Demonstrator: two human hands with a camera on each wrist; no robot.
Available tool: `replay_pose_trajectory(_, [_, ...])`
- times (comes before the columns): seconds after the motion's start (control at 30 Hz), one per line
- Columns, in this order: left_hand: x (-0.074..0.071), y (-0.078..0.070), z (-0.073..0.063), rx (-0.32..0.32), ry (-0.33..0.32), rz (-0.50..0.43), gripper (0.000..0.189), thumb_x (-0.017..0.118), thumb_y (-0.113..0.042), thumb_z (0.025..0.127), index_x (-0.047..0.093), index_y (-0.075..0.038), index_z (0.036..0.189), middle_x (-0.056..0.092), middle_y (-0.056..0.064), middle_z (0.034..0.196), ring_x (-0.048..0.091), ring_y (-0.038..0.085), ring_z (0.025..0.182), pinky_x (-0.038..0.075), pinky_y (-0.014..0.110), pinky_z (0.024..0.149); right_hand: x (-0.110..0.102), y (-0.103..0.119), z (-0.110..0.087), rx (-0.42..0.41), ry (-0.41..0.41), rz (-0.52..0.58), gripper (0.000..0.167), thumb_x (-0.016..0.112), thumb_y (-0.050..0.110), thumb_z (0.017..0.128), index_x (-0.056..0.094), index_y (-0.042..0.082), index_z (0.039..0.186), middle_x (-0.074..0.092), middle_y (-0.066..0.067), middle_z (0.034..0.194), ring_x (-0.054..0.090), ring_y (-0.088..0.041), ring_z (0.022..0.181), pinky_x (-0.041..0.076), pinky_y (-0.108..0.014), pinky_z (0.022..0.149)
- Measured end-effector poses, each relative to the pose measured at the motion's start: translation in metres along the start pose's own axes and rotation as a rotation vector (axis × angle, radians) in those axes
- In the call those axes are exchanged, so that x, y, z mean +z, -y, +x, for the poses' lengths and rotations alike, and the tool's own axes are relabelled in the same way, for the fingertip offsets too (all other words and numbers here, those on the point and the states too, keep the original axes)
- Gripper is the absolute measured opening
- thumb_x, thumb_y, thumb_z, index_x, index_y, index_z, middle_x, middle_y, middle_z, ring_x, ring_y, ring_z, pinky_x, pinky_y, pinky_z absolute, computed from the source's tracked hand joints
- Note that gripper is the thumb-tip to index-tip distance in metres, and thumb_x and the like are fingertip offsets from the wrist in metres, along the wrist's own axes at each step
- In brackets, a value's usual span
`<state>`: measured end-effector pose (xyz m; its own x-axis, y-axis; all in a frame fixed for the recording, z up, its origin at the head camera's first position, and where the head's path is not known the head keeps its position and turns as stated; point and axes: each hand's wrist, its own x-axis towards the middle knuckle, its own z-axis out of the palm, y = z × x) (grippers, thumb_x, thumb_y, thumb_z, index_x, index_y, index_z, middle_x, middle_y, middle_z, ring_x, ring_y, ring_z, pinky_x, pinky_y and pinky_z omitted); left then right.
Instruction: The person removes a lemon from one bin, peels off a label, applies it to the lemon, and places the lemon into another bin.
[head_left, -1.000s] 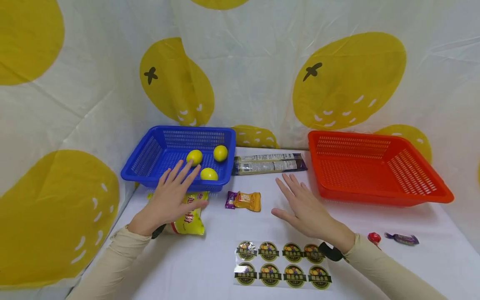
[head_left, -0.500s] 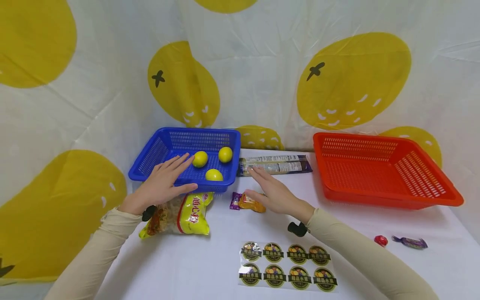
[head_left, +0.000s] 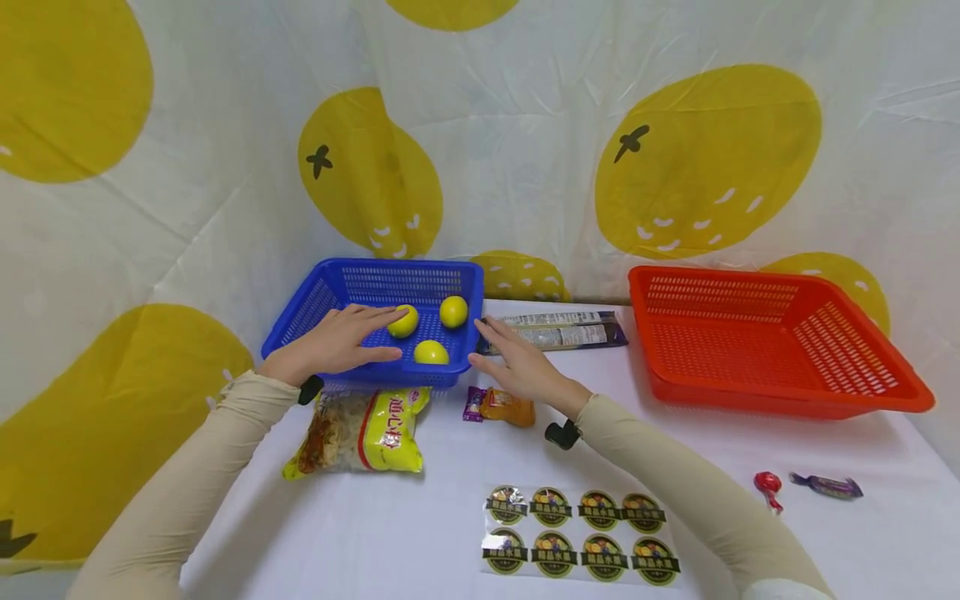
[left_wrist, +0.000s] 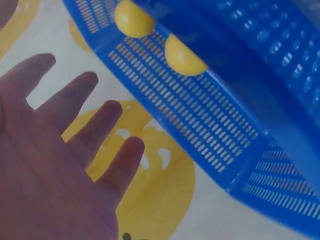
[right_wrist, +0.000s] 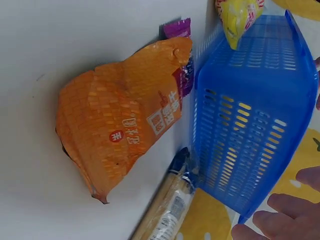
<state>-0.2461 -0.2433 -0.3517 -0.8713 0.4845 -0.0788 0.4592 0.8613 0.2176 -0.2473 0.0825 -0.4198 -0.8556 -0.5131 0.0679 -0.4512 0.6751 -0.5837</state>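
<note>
Three yellow lemons, one of them a lemon [head_left: 431, 352] near the front wall, lie in the blue basket [head_left: 300, 287]. My left hand [head_left: 333, 340] hovers over the basket's left part with fingers spread, holding nothing. At the basket's right edge is my right hand [head_left: 517, 360], fingers extended and empty; whether it touches the rim I cannot tell. Under it lie an orange snack packet [head_left: 510, 408] and a small purple packet [head_left: 474, 403]. In the right wrist view the orange packet [right_wrist: 125, 105] shows large beside the basket's perforated wall [right_wrist: 240, 110].
A yellow bag of pasta [head_left: 360, 431] lies before the blue basket. Long dark packets [head_left: 555, 331] lie between it and the red basket [head_left: 757, 337]. A sticker sheet [head_left: 580, 533] is in front, with a red lollipop [head_left: 767, 482] and purple candy [head_left: 827, 486] to the right.
My right hand has moved left from the middle of the table to the blue basket's right edge. The left hand has moved slightly over the basket, uncovering the pasta bag.
</note>
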Motion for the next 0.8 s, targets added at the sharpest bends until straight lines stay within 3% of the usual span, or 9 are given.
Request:
replay_pose_trajectory(0.2, [-0.001,0.007,0.023,0.011,0.074,-0.003,0.073,0.061,-0.054,0.098,0.036,-0.024,0.160,0.046,0.006,0.161,0.040,0.043,0.145,0.023,0.075,0.115,0.008,-0.006,0.007,-0.009,-0.013,-0.010,0.071,0.047,0.053,0.105,0.028,0.018,0.163,0.020,-0.013,0.172,0.019,-0.036,0.160,0.023,-0.062,0.123])
replay_pose_trajectory(0.43, [-0.006,0.006,0.046,-0.015,0.202,0.015,0.072,0.059,-0.059,0.097,0.035,-0.033,0.160,0.052,0.013,0.156,0.050,0.041,0.140,0.028,0.070,0.117,0.012,-0.005,0.010,-0.013,-0.021,-0.017,0.072,0.048,0.053,0.104,0.030,0.015,0.162,0.019,-0.009,0.173,0.018,-0.034,0.160,0.022,-0.062,0.124])
replay_pose_trajectory(0.6, [-0.005,0.003,0.064,-0.026,0.256,-0.016,0.072,0.059,-0.060,0.097,0.033,-0.037,0.160,0.051,0.012,0.157,0.048,0.038,0.144,0.034,0.062,0.118,0.012,-0.005,0.010,-0.016,-0.010,-0.033,0.072,0.046,0.054,0.105,0.029,0.015,0.162,0.019,-0.007,0.173,0.016,-0.032,0.161,0.021,-0.061,0.125])
replay_pose_trajectory(0.8, [-0.002,-0.003,0.084,0.022,0.288,-0.009,0.070,0.066,-0.044,0.098,0.039,-0.025,0.159,0.057,0.015,0.150,0.053,0.037,0.140,0.038,0.058,0.117,0.010,-0.005,0.012,-0.013,0.001,-0.026,0.073,0.047,0.056,0.104,0.029,0.015,0.162,0.018,-0.007,0.173,0.014,-0.033,0.161,0.021,-0.062,0.124])
